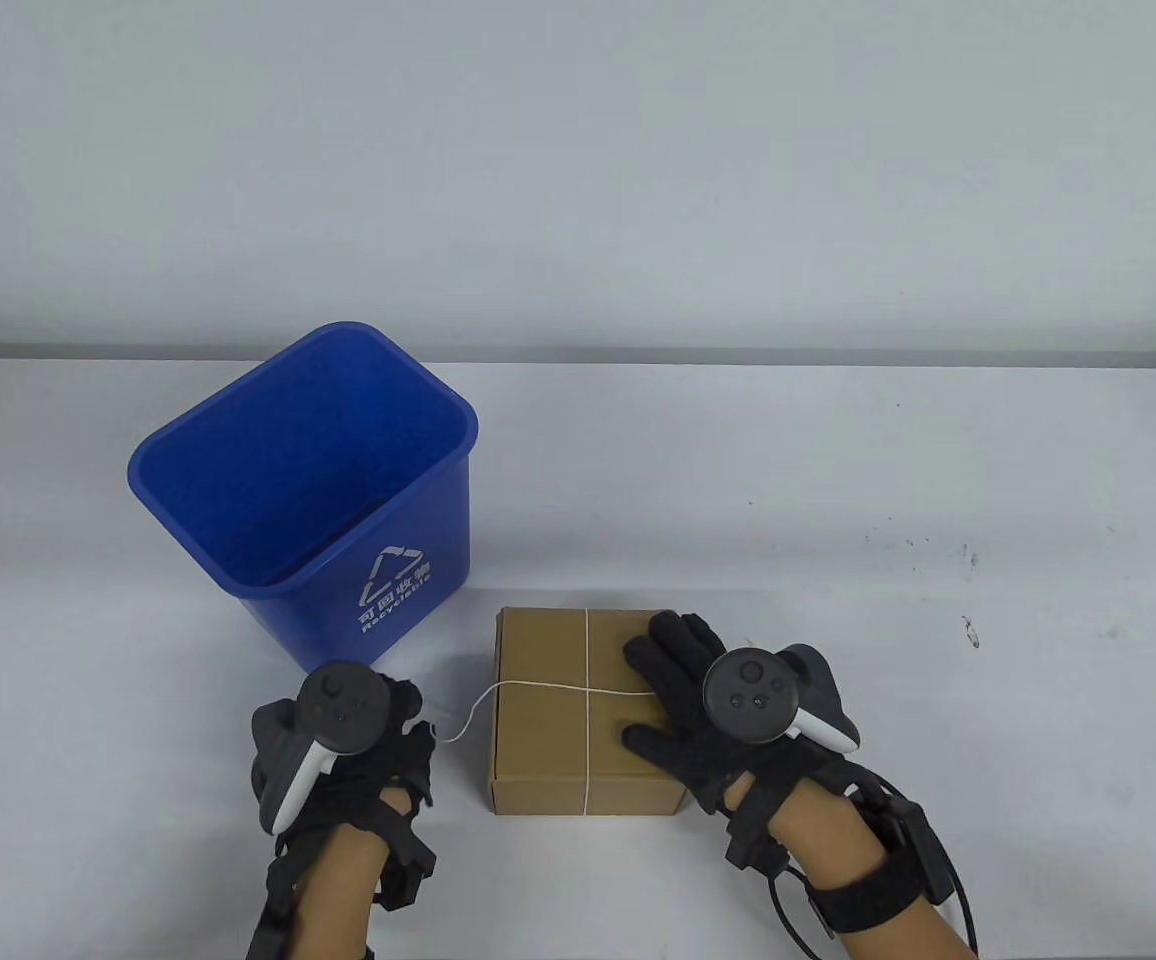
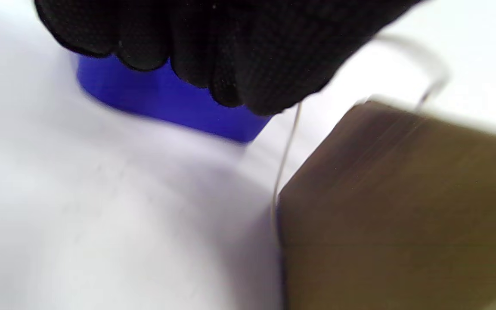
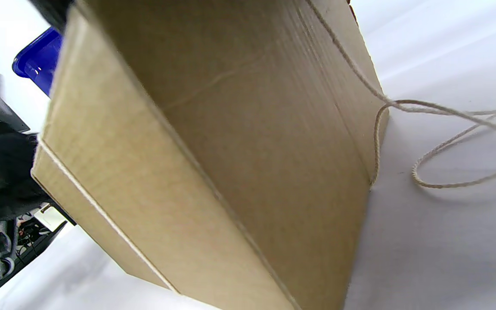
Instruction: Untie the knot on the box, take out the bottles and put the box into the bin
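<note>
A closed brown cardboard box (image 1: 538, 740) lies near the table's front edge, with white string (image 1: 548, 686) crossed over its lid. My right hand (image 1: 673, 680) rests flat on the right part of the lid, fingers spread. My left hand (image 1: 418, 735) is just left of the box and pinches a string end that runs taut to the box's left edge. In the left wrist view the string (image 2: 284, 159) hangs from my curled fingers (image 2: 230, 64) beside the box (image 2: 403, 206). The right wrist view shows the box (image 3: 230, 129) and loose string loops (image 3: 437, 112) on the table. No bottles show.
A blue recycling bin (image 1: 378, 560) stands upright and open just behind and left of the box, also seen in the left wrist view (image 2: 166, 99). The white table (image 1: 838, 520) stretches to the right and back, with a few dark specks.
</note>
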`<state>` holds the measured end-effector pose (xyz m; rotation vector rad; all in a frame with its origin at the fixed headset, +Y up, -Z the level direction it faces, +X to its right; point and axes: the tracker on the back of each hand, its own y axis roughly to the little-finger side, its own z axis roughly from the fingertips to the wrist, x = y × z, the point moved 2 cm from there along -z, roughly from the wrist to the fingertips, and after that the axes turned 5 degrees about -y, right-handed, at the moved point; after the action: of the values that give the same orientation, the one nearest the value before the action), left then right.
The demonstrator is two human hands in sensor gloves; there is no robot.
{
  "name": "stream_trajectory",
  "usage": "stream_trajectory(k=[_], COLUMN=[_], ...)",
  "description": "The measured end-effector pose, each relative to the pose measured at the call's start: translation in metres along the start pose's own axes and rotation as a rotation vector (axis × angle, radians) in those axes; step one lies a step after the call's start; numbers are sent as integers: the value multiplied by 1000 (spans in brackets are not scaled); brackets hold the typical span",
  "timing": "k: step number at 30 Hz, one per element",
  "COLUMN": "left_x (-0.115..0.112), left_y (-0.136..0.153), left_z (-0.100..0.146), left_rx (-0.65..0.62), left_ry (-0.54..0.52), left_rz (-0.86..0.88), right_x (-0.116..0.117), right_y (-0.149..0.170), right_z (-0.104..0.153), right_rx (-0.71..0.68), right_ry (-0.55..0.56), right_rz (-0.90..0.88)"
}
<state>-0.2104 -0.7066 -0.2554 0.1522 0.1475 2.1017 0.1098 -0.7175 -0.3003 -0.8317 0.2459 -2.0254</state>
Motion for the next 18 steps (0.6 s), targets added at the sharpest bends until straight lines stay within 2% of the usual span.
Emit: stream_trajectory(k=[4,7,11,13,18], left_x=[16,16,1,-12,-30], left_y=[-5,-10,-23,-30,-30], left_z=[9,9,6,3,-8], left_rx=[-78,-150,-266,-308,-296], left_ry=[-130,-151,-80,-18,41], left_rz=[123,168,215,183,108], right_x=[0,1,1,1,1], right_y=[0,0,0,0,-1], right_z=[0,0,0,0,0], right_rx=[-1,-1,-2,-2,0], right_ry=[1,2,3,4,5], right_rz=[-3,-3,-4,-3,-1])
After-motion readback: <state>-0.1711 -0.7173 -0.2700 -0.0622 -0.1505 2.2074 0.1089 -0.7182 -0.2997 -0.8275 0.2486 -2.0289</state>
